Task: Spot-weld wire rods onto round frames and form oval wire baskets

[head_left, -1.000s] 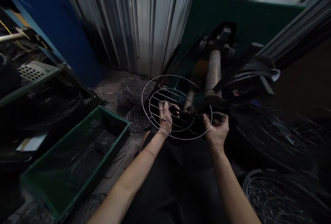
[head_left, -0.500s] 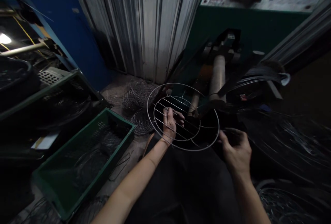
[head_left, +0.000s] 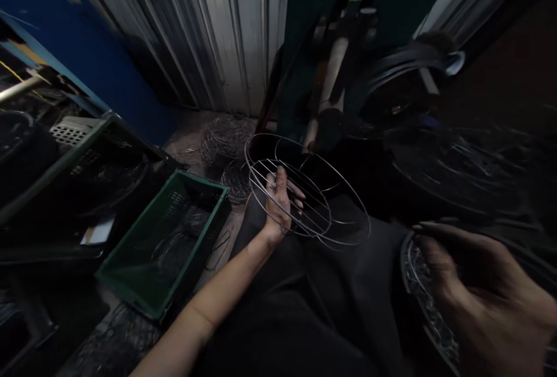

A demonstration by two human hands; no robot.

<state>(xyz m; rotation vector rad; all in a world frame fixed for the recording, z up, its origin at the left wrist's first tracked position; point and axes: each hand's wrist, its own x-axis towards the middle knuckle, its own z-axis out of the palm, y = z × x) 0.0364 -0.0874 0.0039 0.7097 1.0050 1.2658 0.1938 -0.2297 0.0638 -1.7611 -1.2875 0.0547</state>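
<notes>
A round wire guard [head_left: 304,191], made of two concentric rings crossed by straight parallel wires, sits at the centre of the frame, tilted with its far edge raised. The left hand [head_left: 281,203] holds it from the near left side: the forearm rises from the lower left of the frame, the wrist is bent slightly back, and the fingers [head_left: 296,194] are curled through the parallel wires, closed on them, with the thumb lying along the inner ring. The right hand [head_left: 483,296] is in the lower right of the frame, well apart from the guard, blurred, palm down with fingers loosely spread over a dark round bin of wire pieces [head_left: 429,307]; whether it touches anything cannot be told. Below the guard lies the person's dark-clothed lap [head_left: 313,307]. Left of the lap stands a green plastic crate [head_left: 167,243] holding wire items. Beyond the guard, tangled wire bundles [head_left: 226,148] lie on the floor at the foot of a corrugated metal wall [head_left: 226,29]. A dark machine with a pale roller [head_left: 333,69] stands at upper centre.
</notes>
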